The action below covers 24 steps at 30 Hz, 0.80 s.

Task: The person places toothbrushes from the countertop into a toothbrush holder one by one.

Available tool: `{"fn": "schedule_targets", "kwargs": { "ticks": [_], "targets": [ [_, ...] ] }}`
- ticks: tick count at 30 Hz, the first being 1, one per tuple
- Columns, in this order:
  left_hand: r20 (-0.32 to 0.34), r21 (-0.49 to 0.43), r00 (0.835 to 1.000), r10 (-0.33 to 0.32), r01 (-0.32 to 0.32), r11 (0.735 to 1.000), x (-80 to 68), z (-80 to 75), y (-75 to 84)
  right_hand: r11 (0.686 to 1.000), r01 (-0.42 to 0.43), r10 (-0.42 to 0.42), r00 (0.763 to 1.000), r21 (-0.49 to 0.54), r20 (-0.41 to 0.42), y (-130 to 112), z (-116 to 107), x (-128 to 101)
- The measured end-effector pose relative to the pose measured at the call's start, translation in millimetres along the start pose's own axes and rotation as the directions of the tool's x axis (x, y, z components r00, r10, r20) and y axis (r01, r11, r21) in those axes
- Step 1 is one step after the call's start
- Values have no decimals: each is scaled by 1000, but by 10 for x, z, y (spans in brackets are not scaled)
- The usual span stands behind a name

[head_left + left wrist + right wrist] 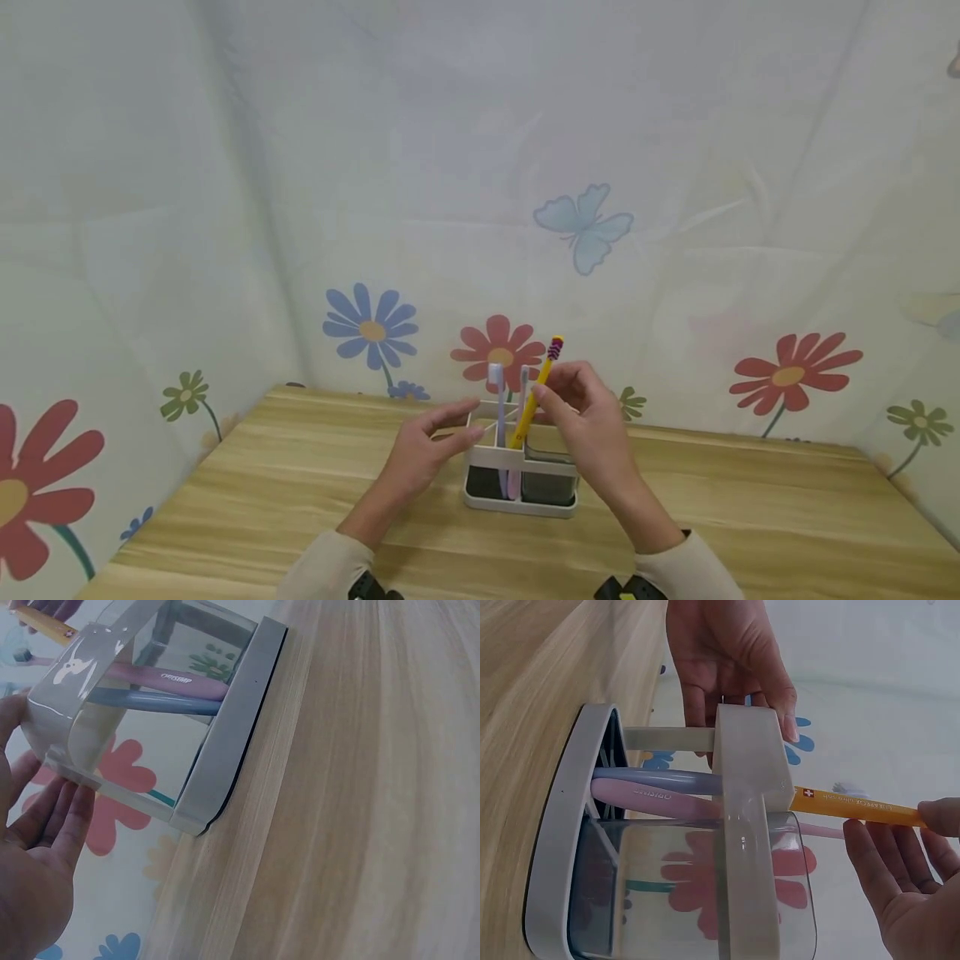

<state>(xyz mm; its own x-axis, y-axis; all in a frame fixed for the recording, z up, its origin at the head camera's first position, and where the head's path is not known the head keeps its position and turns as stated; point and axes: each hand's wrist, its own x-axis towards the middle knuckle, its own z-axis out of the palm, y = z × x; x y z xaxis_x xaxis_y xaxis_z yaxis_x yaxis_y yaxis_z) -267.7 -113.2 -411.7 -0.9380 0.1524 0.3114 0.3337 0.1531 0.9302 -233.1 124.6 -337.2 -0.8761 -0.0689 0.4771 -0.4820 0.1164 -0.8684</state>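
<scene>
A white toothbrush holder (487,457) with a dark base stands on the table. My left hand (420,446) grips its upper frame at the left side, thumb and fingers on either side of it. My right hand (596,421) pinches a yellow toothbrush (531,410) between thumb and fingers, bristle head up and tilted right. The yellow handle's lower end is hidden at the upper frame; none of it shows below. A blue toothbrush (667,780) and a pink toothbrush (656,801) stand inside the holder, side by side. A clear cup (645,900) fills the holder's right part.
The wooden table (315,467) extends to both sides of the holder. Close behind it hangs a pale curtain (450,167) printed with flowers and a butterfly.
</scene>
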Motion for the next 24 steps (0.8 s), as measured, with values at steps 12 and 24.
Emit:
{"fn": "schedule_targets", "kwargs": {
  "ticks": [12,24],
  "targets": [
    [14,-20,1000,16,-16,1000,14,-9,-4,997,26,-22,999,-74,45,101,67,-22],
    [23,-6,1000,19,-18,1000,3,-19,-13,990,-1,12,997,-143,75,181,99,-60]
  ]
}}
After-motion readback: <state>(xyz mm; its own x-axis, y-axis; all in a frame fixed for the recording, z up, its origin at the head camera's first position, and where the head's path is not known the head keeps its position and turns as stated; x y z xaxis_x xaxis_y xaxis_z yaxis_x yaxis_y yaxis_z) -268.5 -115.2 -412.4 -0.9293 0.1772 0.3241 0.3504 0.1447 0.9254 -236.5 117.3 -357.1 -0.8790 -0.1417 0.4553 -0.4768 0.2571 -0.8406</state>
